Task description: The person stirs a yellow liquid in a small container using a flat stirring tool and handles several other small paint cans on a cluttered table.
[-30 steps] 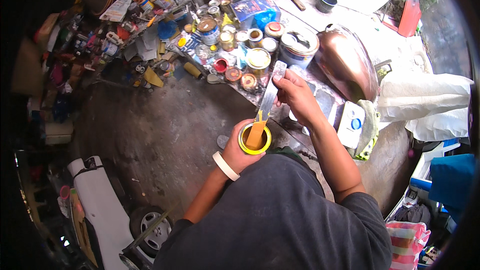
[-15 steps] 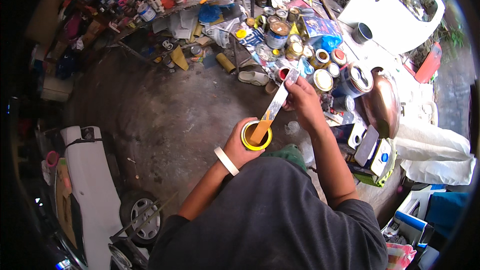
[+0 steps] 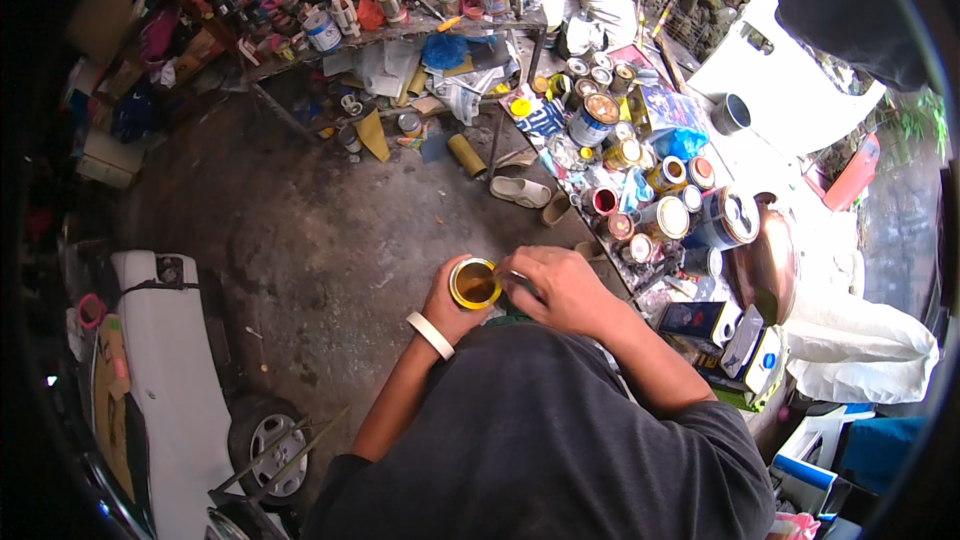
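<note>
The fingers (image 3: 452, 292) of the left hand (image 3: 447, 302) are wrapped closed around a small yellow-rimmed tin (image 3: 474, 283) of brownish liquid, held open-topped in front of the chest above the concrete floor (image 3: 330, 230). The right hand (image 3: 560, 288) sits right beside the tin's rim, fingers curled over something thin; whether it grips a stirring stick or only the edge of the tin cannot be told from this angle. A white wristband (image 3: 431, 334) rings the left wrist.

The tin has no lid on and rests on nothing but the palm, so a tilt of the wrist or a nudge from the right hand could likely slop liquid onto the dark shirt (image 3: 560, 440) or the floor. A loosened grip would drop it outright.

To the right, the desk (image 3: 640, 275) is crowded with open paint tins (image 3: 672, 218), lids and cans standing close together, with a brown fuel tank (image 3: 768, 265) at its edge; an elbow swung that way could plausibly knock one over. A white vehicle panel (image 3: 160, 370) lies at left, within reach of a splash.
</note>
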Available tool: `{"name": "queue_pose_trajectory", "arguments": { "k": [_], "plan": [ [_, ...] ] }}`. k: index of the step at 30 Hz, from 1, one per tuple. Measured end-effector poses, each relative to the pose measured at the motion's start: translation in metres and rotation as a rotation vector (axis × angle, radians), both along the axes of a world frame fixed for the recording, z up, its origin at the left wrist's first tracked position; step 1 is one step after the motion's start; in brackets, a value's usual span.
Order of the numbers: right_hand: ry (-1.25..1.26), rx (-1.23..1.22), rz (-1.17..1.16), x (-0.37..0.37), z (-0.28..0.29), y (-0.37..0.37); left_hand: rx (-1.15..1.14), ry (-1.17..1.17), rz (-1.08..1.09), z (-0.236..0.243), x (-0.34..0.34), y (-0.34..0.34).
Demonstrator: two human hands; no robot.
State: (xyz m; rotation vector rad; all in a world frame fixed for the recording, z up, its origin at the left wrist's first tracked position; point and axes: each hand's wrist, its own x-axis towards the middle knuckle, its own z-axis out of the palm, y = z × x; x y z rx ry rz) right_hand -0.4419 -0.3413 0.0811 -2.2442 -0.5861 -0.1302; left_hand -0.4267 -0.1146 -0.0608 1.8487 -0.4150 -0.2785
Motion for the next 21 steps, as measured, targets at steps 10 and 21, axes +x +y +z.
{"name": "queue_pose_trajectory", "arguments": {
  "k": [10, 21],
  "plan": [
    [-0.012, 0.021, 0.010, 0.097, -0.015, -0.022, 0.065, -0.056, 0.010, -0.014, 0.100, -0.022],
    [-0.004, 0.069, -0.180, 0.188, -0.020, -0.102, 0.027, -0.148, -0.138, -0.019, 0.224, -0.110]
  ]
}}
